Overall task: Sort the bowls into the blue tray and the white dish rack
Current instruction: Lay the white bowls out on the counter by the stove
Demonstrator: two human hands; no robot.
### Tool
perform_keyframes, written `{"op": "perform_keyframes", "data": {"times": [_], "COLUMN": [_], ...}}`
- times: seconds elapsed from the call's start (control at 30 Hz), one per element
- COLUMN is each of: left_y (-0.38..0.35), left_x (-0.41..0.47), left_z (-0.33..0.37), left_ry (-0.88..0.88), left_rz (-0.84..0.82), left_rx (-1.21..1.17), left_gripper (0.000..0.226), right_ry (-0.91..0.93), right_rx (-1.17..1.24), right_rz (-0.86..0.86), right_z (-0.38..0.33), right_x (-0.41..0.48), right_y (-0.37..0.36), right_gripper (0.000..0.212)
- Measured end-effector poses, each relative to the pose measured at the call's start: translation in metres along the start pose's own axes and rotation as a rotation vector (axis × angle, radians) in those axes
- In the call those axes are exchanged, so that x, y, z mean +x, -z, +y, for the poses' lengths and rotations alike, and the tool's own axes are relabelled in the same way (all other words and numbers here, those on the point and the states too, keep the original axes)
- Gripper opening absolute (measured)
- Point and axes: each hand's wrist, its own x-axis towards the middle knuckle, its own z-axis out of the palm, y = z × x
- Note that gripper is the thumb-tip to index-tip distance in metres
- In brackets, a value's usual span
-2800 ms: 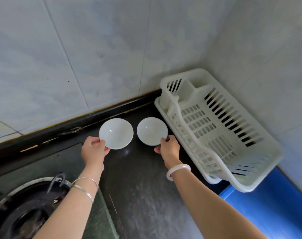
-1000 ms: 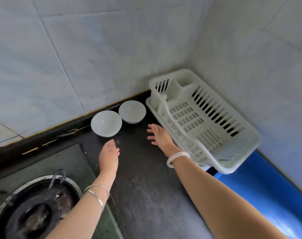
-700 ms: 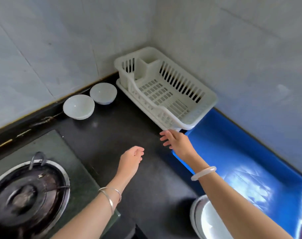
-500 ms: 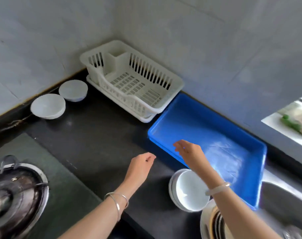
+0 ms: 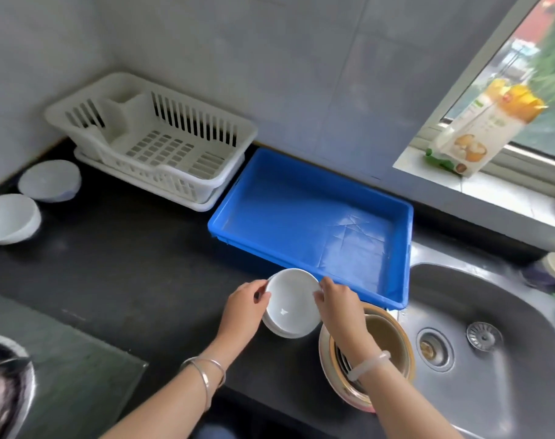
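The left hand and right hand pinch the rim of the top bowl on the worktop; next, I think, lift it straight up into the tray at 12 o'clock.

Between the left hand and the right hand, the stack of bowls is plain white. Just beyond both hands the tray is a strong blue, its floor streaked with pale glare. Far to their left, the dish rack is creamy white with dark slots, and the near bowl and far bowl are white. The bench is black, faintly speckled. Under the right wrist lie tan bowls with golden-brown rims. The sink to the right is steel grey.
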Motion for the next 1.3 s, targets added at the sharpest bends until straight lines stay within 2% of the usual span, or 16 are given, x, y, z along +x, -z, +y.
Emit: {"op": "perform_keyframes", "data": {"times": [0.2,0.47,0.6,0.77,0.93,1.03,1.1,1.3], "left_y": [-0.001,0.002,-0.003,-0.004,0.002,0.007,0.014,0.056], "left_x": [-0.003,0.0,0.002,0.005,0.009,0.01,0.012,0.028], "left_z": [0.002,0.004,0.01,0.018,0.024,0.028,0.031,0.028], "left_ry": [0.043,0.087,0.085,0.084,0.031,0.026,0.041,0.101], "left_rz": [0.007,-0.019,0.007,0.079,0.055,0.028,0.014,0.101], "left_rx": [-0.006,-0.071,-0.002,0.072,0.124,0.086,0.023,-0.121], "left_gripper": [0.036,0.033,0.034,0.022,0.013,0.011,0.012,0.014], "right_ry": [0.058,-0.06,-0.13,-0.172,-0.171,-0.147,-0.121,-0.04], "right_rx": [-0.084,0.168,0.271,0.369,0.423,0.465,0.474,0.532], "right_rz": [-0.004,0.049,0.091,0.121,0.105,0.067,0.064,0.065], "right_z": [-0.002,0.016,0.031,0.043,0.045,0.041,0.037,0.01], "right_x": [-0.002,-0.007,-0.009,-0.015,-0.02,-0.021,-0.019,-0.003], "right_y": [0.005,0.028,0.036,0.037,0.039,0.043,0.048,0.067], "right_gripper": [0.012,0.005,0.012,0.012,0.01,0.003,0.006,0.009]}}
